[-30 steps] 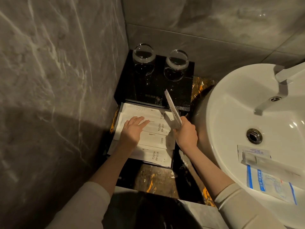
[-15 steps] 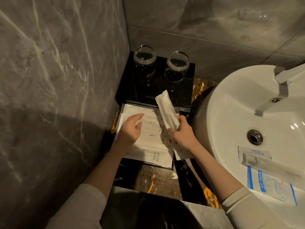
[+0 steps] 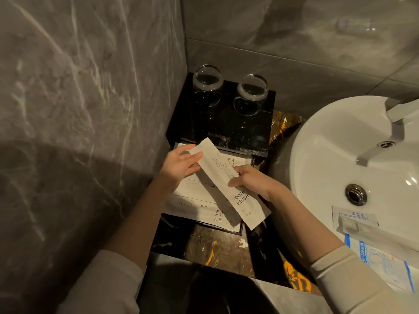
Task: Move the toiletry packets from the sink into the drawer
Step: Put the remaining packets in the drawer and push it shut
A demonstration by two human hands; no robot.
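Both hands on one toothbrush packet [image 3: 223,182], held diagonally over the open drawer [image 3: 241,230] — left hand [image 3: 179,165] pinches its top end, right hand [image 3: 251,181] has fingers curled round the middle. Drawer already holds flat packets [image 3: 192,200], one reads TOOTH BRUSH. Two more packets [image 3: 371,243] lie in the white sink [image 3: 328,155]. Two glasses [image 3: 229,86] on the black box behind — upright.

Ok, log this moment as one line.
both hands hold toothbrush packet over open drawer | left hand far end | right hand middle | packets remaining in sink
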